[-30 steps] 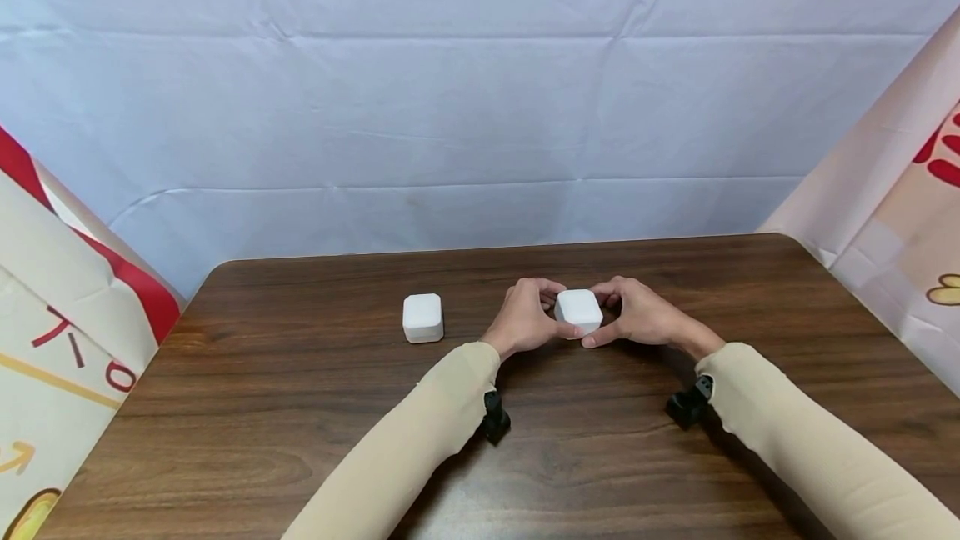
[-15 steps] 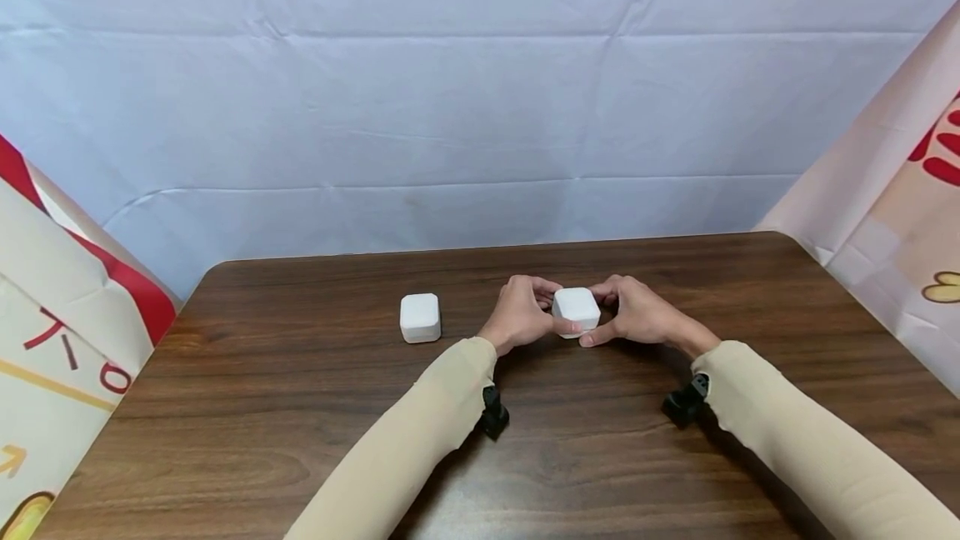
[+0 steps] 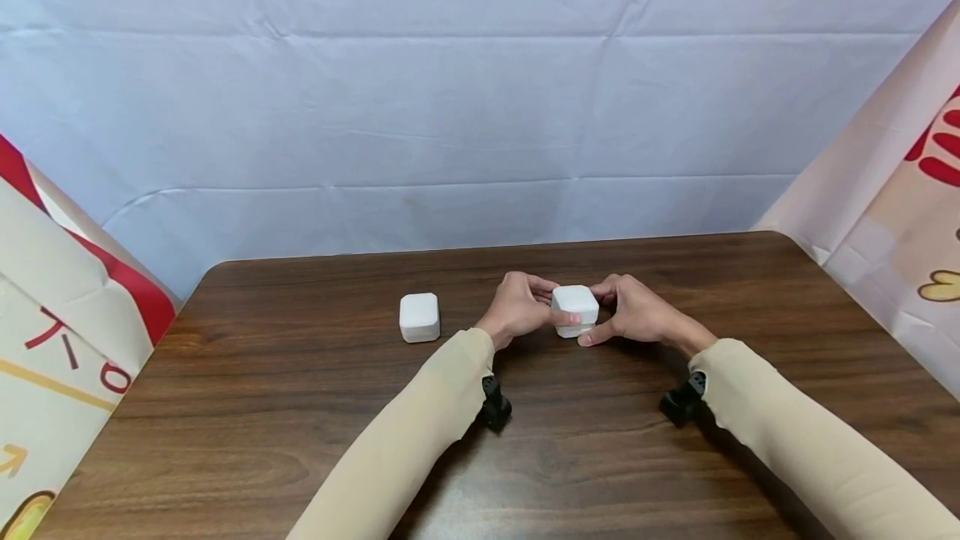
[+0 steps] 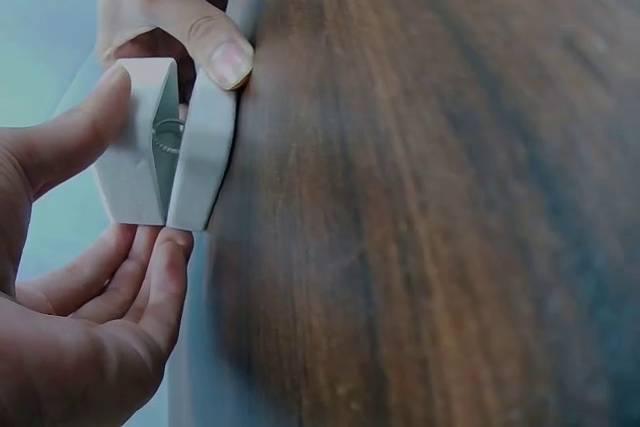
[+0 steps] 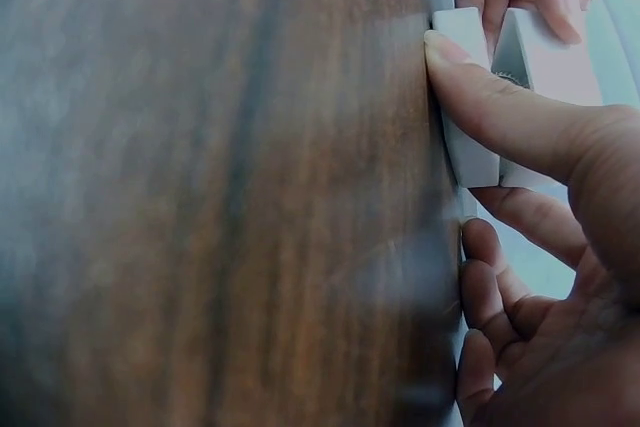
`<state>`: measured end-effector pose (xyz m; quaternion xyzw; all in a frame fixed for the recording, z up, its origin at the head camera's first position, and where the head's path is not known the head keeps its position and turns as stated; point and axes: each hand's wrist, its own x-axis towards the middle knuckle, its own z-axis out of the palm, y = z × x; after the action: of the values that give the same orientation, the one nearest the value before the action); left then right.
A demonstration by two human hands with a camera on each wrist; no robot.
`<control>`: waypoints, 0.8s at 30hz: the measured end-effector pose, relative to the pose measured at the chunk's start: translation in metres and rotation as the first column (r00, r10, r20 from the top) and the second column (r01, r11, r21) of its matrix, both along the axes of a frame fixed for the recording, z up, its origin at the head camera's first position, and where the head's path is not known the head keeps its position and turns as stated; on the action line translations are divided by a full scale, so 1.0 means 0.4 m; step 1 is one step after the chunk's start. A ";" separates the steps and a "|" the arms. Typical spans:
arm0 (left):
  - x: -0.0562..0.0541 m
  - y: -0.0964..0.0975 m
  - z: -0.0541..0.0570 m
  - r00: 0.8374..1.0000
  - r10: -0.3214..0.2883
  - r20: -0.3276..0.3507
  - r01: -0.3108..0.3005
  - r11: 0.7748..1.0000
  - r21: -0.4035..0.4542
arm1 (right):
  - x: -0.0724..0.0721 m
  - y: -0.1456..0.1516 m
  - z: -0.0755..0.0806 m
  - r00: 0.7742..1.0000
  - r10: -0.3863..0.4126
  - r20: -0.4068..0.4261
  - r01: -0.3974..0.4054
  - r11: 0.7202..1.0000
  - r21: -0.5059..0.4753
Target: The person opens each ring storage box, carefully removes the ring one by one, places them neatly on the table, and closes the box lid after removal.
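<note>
Sleeves: 2 cream sleeves [image 3: 405, 432] stretch in from the near side, above the wooden table [image 3: 262, 407].
Wrist cameras: 2 black blocks [image 3: 682, 401], 1 under each cuff.
Right hand [image 3: 637, 312]: pinching the base [image 4: 205, 152], thumb on its near side, other fingers curled toward the far side.
Left hand [image 3: 517, 307]: pinching the lid [image 4: 130, 172], thumb on the near side, fingertips by the seam opposite.
White box [image 3: 574, 300]: between the 2 hands, base apparently resting on the tabletop, lid parted from it by a narrow gap; the hinge side I cannot tell.
Ring [image 4: 165, 149]: what looks like 1 ring shows inside the gap.
Lid risk: it could snap down on the fingertips if the left thumb slips off the smooth face.
Base risk: a weak right grip could let the box tip or skid.
Ring risk: a sudden jerk might shake it loose.
Second box [image 3: 419, 319]: white too, to the left, apart from both hands.
White sheet [image 3: 450, 107]: hangs beyond the far edge.
</note>
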<state>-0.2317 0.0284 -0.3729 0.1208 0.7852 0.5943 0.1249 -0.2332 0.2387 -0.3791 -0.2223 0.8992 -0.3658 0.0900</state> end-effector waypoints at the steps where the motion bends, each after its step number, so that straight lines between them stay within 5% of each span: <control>1: -0.001 0.000 0.001 1.000 -0.002 0.011 0.002 1.000 0.008 | 0.000 0.000 0.000 1.000 -0.003 0.000 0.003 1.000 0.000; 24: -0.019 0.002 0.018 0.967 0.082 0.242 -0.093 0.995 0.034 | -0.007 -0.002 -0.003 0.998 -0.048 0.033 0.048 0.999 0.010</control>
<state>-0.2395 0.0293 -0.3656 0.0161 0.7553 0.6271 0.1901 -0.2359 0.2380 -0.3804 -0.1941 0.9045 -0.3673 0.0970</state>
